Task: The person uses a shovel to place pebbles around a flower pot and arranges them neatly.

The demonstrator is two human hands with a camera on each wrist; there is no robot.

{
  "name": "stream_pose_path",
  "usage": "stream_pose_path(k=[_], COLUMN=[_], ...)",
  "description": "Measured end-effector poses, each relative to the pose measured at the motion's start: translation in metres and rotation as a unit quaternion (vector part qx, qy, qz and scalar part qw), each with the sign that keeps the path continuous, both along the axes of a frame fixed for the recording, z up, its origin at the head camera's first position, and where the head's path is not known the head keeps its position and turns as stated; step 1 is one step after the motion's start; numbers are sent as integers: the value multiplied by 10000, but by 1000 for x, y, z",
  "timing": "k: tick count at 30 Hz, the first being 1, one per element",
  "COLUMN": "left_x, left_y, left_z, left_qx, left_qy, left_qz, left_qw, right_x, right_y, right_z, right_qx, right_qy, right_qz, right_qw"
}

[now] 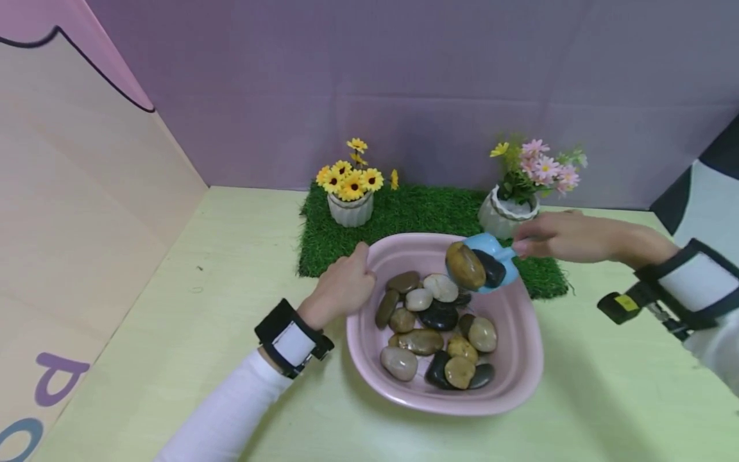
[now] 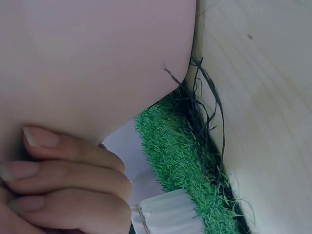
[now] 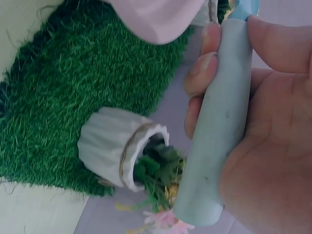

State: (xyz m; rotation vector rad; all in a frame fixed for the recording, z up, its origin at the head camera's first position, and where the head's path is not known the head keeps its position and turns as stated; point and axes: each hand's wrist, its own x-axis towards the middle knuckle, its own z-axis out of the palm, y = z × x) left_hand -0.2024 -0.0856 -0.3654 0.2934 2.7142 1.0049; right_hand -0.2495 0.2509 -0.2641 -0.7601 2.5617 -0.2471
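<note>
Right hand (image 1: 548, 239) grips the blue scoop (image 1: 485, 263), holding 2 stones above the pink basin's (image 1: 519, 378) far rim; left hand (image 1: 340, 289) clasps that rim. Best keep the scoop level, basin steadied.

Grass mat (image 1: 416, 215) at table (image 1: 190, 308) back edge; sunflower pot (image 1: 349, 208) on mat's left, pink-flower pot (image 1: 503, 215) on right.

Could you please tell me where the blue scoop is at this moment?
In the head view, the blue scoop is held by the right hand above the far right rim of the pink basin, carrying two stones, just before the pink-flower pot.
</note>
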Motion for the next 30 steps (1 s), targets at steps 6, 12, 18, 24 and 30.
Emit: stream_pose_path(k=[6, 12, 18, 24, 30], left_x=[-1, -1, -1, -1, -1], left_y=[0, 0, 1, 2, 2], left_z=[0, 1, 0, 0, -2], left_qx=[42, 35, 15, 15, 16], left_qy=[-6, -46, -31, -55, -63], left_qz=[-18, -15, -61, -66, -78], left_qw=[10000, 10000, 10000, 10000, 9999], right_x=[-4, -8, -14, -25, -34], right_y=[16, 35, 53, 72, 94], right_z=[1, -2, -2, -5, -13], right_qx=[-40, 49, 246, 208, 359], right_qy=[-81, -352, -501, -561, -733], right_qz=[-393, -868, -1252, -1389, -1737], right_qw=[9992, 9956, 9906, 9885, 9814])
